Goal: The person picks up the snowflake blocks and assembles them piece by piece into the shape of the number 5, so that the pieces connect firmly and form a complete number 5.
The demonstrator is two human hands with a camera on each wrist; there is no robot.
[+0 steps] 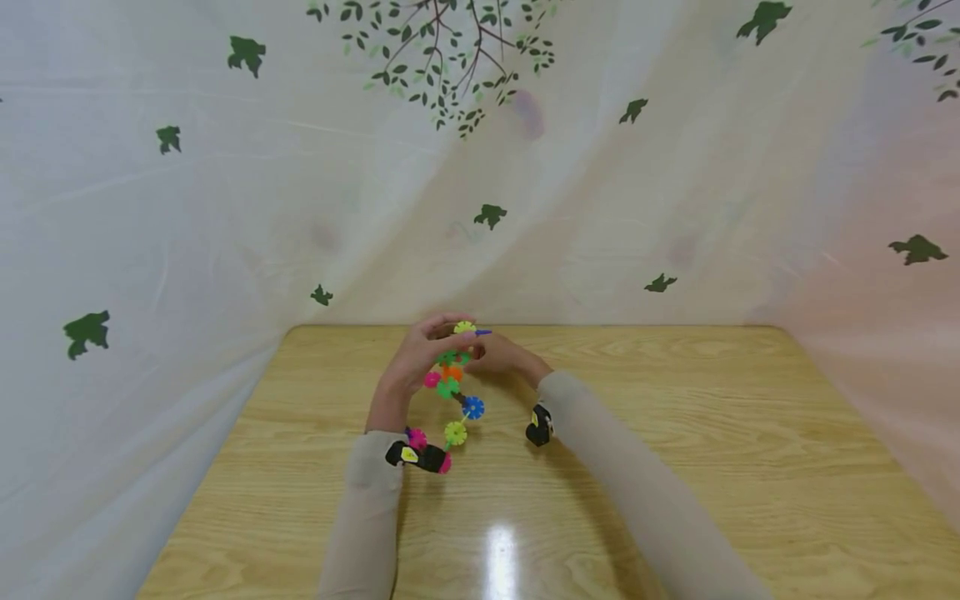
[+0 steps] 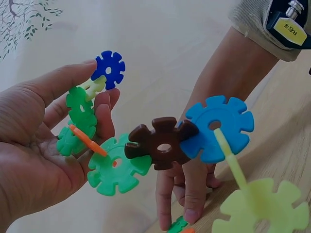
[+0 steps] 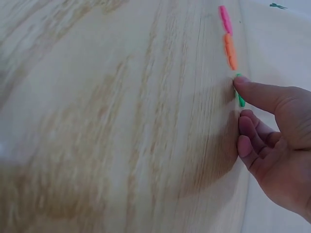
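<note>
My left hand [image 1: 414,354] holds a chain of flower-shaped notched plastic discs, its thumb and fingers about the dark blue disc [image 2: 110,69] and the green disc [image 2: 80,106] at one end. From there the chain runs on through a brown disc [image 2: 163,143], a light blue disc [image 2: 231,127] and a yellow disc [image 2: 265,206]. Beyond the chain, my right hand [image 3: 284,131] reaches down to the tabletop. Its fingertips pinch a small green disc [image 3: 241,99], seen edge-on and partly covered by the thumb.
Beside the small green disc, an orange disc [image 3: 230,51] and a pink disc [image 3: 225,19] stretch out in a line. The wooden table [image 1: 712,450] ends at a hanging cloth [image 1: 585,250] printed with leaves and birds. Pink discs [image 1: 417,438] show near my left wrist.
</note>
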